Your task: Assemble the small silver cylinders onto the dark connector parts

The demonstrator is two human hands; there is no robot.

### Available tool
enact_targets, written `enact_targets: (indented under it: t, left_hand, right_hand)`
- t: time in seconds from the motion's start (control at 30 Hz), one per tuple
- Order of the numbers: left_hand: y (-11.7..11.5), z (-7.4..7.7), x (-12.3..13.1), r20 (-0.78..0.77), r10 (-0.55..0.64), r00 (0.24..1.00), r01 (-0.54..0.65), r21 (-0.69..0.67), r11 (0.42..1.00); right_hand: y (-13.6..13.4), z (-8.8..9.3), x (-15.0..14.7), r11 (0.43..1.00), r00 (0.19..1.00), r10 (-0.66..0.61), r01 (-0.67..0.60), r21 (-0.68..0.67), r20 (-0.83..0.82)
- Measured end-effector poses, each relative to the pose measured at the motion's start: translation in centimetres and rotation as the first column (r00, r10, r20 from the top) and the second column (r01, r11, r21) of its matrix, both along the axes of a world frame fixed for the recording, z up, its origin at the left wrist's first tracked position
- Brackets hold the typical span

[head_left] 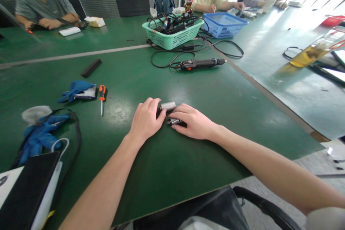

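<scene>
Head cam, only view I have.

My left hand (pixel 147 118) is curled narrow, fingertips clamped on the dark left end of a silver cylinder (pixel 168 106) lying flat on the green bench (pixel 161 172), mid-width and nearer the near edge than the far one. My right hand (pixel 194 124) lies palm-down just right of it, thumb and fingers pinched on a small dark metal part (pixel 175 122) that pokes out toward the left hand. Its index finger touches the cylinder's right end. The part sits just nearer me than the cylinder; can't tell whether the two touch.

Toward the left edge: orange-handled screwdriver (pixel 101 95), tip toward me, with a blue glove (pixel 76 90) just beside it and a black bar (pixel 91 67) further back.

Behind the hands: a corded electric screwdriver (pixel 201 63), then a green basket (pixel 172 33) full of cables and tools and a blue basket (pixel 224 24) to its right.

Three co-workers sit along the far edge.
</scene>
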State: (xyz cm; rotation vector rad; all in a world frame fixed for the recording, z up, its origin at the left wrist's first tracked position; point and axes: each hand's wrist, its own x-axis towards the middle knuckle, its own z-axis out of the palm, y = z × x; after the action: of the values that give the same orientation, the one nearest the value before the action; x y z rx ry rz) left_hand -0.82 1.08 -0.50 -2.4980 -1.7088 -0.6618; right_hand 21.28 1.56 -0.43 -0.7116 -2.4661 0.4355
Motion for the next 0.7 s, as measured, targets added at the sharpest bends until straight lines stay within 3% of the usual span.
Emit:
enact_targets:
  t: [0.13,0.33,0.7]
  left_hand:
    - [-0.3,0.3,-0.1,0.048,-0.075,0.996,0.071,0.082,0.994]
    - [-0.8,0.3,0.2,-0.002,-0.327,0.945,0.326,0.054,0.944]
    - [-1.1,0.4,0.3,-0.074,-0.304,0.95,0.298,-0.083,0.951]
  right_hand:
    - [0.0,0.0,0.0,1.0,1.0,-0.021,0.021,-0.011,0.003]
    - [0.0,-0.2,-0.1,0.999,0.999,-0.038,0.038,-0.03,-0.01]
    - [0.2,-0.2,0.0,0.993,0.993,-0.115,0.116,-0.033,0.013]
